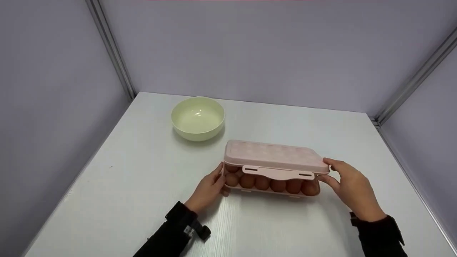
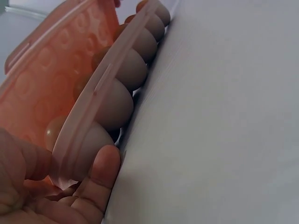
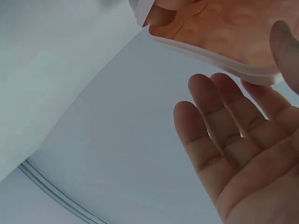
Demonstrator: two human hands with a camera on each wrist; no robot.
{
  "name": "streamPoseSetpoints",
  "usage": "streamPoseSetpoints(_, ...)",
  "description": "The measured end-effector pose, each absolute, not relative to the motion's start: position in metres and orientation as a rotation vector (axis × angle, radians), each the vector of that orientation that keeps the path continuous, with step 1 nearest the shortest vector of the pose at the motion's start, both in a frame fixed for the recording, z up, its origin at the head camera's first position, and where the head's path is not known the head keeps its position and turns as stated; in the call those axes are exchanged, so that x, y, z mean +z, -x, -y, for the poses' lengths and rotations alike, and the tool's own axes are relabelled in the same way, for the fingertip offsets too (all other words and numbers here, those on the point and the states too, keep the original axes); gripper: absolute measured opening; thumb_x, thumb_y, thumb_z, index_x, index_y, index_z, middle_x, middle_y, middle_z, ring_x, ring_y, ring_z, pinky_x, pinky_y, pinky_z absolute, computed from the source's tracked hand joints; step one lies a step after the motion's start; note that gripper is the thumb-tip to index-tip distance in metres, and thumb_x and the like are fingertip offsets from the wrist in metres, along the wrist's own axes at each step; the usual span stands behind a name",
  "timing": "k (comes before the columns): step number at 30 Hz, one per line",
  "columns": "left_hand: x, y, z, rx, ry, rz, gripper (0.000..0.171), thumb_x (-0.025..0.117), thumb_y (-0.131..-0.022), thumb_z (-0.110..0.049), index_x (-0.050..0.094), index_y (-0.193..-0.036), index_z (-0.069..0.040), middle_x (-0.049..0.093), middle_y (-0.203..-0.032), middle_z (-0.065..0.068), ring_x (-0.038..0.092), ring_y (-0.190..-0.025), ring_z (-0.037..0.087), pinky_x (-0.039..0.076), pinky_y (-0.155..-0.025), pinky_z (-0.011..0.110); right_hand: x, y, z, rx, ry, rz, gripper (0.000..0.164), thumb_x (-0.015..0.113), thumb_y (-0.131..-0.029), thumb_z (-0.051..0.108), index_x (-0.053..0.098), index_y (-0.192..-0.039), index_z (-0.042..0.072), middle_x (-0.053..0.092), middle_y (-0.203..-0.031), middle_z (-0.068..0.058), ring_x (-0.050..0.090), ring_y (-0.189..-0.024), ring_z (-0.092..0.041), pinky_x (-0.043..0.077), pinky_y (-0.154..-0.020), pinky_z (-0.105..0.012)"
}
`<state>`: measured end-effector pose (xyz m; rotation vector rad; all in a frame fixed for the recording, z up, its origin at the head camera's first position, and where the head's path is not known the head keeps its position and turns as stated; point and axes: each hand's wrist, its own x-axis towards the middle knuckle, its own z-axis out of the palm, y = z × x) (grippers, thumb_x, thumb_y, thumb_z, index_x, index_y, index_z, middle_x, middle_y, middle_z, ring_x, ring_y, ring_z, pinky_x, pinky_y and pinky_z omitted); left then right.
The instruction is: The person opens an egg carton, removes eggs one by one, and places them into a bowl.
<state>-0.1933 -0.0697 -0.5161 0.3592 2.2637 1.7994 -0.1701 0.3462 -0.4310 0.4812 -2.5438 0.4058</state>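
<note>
A pink plastic egg box sits on the table right of centre, its hinged lid partly raised at the front. Brown eggs show in a row through the gap; those farther back are mostly hidden. My left hand grips the left end of the box, and the left wrist view has the thumb and fingers around the corner of the tray rim. At the right end, my right hand pinches the lid's front corner between thumb and index finger. In the right wrist view its other fingers extend free below the lid.
A pale green bowl stands behind and left of the egg box, with no contents visible inside. The white table is enclosed by grey panels at the back and sides, joined by metal corner posts.
</note>
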Motion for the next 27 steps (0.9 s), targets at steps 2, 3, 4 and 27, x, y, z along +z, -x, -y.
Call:
streamPoseSetpoints(2,-0.516,0.193,0.069,1.793,-0.373,-2.269,0.062,0.041,-0.115,-0.018,0.017,-0.17,-0.003,0.071,-0.129,0.023,0.076,-0.084,0.027,0.063,-0.087,0.038,-0.428,0.173,-0.351,0.474,-0.458,2.589,0.06,0.092,-0.082,0.016,0.069,-0.136,0.004,0.08,-0.114,-0.015,0.078,-0.101,-0.035,0.06,-0.082,-0.054)
streamPoseSetpoints(3,-0.516,0.193,0.069,1.787,-0.372,-2.272,0.062,0.042,-0.115,-0.017,0.017,-0.17,-0.003,0.071,-0.129,0.022,0.076,-0.084,0.027,0.063,-0.087,0.038,-0.427,0.176,-0.353,0.502,-0.448,2.608,0.059,0.091,-0.084,0.017,0.069,-0.137,0.005,0.081,-0.112,-0.014,0.078,-0.099,-0.034,0.06,-0.081,-0.05)
streamPoseSetpoints(4,-0.516,0.194,0.069,1.783,-0.378,-2.278,0.062,0.042,-0.115,-0.017,0.018,-0.17,-0.003,0.072,-0.126,0.022,0.076,-0.083,0.028,0.063,-0.087,0.038,-0.426,0.178,-0.356,0.544,-0.433,2.624,0.057,0.09,-0.085,0.018,0.069,-0.137,0.006,0.082,-0.11,-0.013,0.078,-0.098,-0.033,0.06,-0.082,-0.043)
streamPoseSetpoints(27,-0.514,0.193,0.048,1.75,-0.427,-2.303,0.06,0.045,-0.111,-0.01,0.027,-0.168,-0.003,0.07,-0.108,0.014,0.067,-0.079,0.018,0.058,-0.074,0.029,-0.411,0.265,-0.376,1.352,0.109,2.401,0.044,0.063,-0.108,0.035,0.07,-0.137,0.002,0.081,-0.111,-0.004,0.071,-0.086,0.007,0.059,-0.077,-0.012)
